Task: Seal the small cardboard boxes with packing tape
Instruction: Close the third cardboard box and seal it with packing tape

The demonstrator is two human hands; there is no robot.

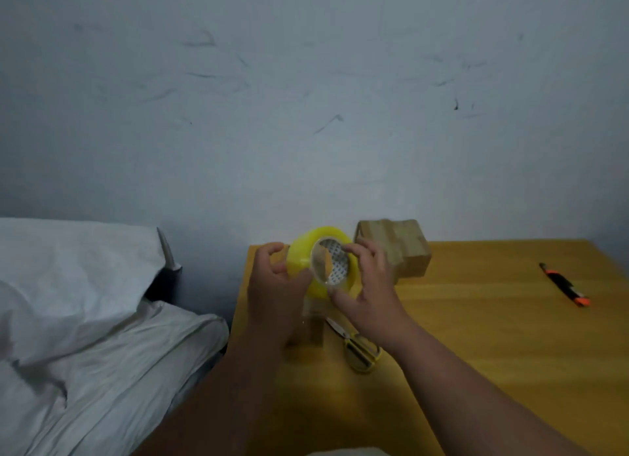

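A yellow roll of packing tape (303,251) is held up above the wooden table (476,319), its core facing me. My right hand (369,285) grips the roll, fingers at the core's rim and thumb under it. My left hand (272,285) has its fingers curled at the roll's left side; a clear strip of tape (311,319) hangs down below the roll between the hands. A small cardboard box (405,248), taped over, stands behind my right hand near the wall.
Yellow-handled scissors (357,346) lie on the table under my right wrist. An orange and black utility knife (565,285) lies at the far right. A bed with white sheets (85,319) borders the table's left edge. The wall is close behind.
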